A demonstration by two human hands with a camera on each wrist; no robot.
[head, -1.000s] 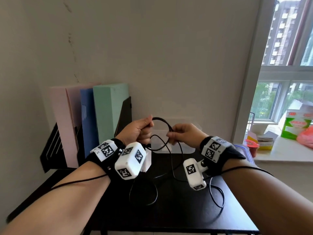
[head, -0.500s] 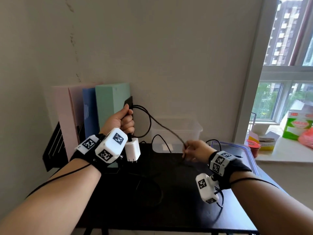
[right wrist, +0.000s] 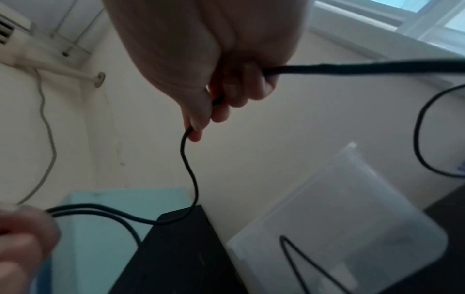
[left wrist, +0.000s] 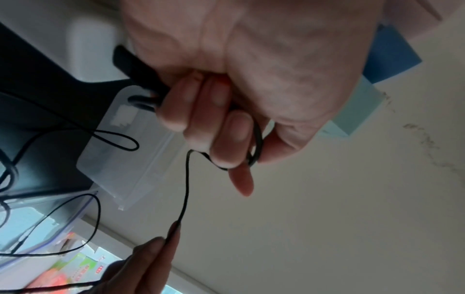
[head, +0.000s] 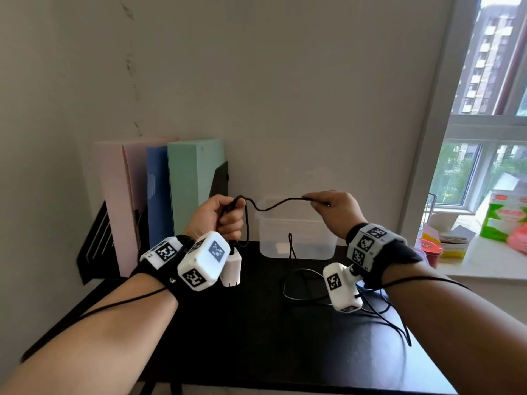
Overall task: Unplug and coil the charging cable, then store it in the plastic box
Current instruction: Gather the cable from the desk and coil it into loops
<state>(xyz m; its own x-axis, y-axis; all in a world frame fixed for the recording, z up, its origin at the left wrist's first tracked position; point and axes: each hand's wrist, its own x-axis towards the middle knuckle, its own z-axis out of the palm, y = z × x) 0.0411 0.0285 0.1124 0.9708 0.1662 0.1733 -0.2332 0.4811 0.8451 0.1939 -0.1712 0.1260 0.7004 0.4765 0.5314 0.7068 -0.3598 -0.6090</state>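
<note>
A thin black charging cable [head: 278, 205] stretches between both hands above the black table [head: 256, 337]. My left hand [head: 221, 216] grips several gathered loops of it in a fist [left wrist: 226, 127], and the white charger plug [head: 231, 269] hangs below that fist. My right hand [head: 332, 208] pinches the cable between thumb and fingers [right wrist: 201, 123] at about the same height. The rest of the cable [head: 302, 283] lies loose on the table under the right wrist. The clear plastic box [head: 296, 238] stands open against the wall, behind and between the hands.
Pink, blue and green folders [head: 159, 201] stand in a black rack [head: 94, 252] at the back left. A blue-edged clear lid [left wrist: 42, 228] lies at the table's right. A windowsill [head: 490, 258] on the right holds cartons and a red jar [head: 429, 249].
My right hand rose from the tabletop to the left hand's height, drawing a fresh length of cable taut between them. My left hand moved right and down a little, still gripping the loops.
</note>
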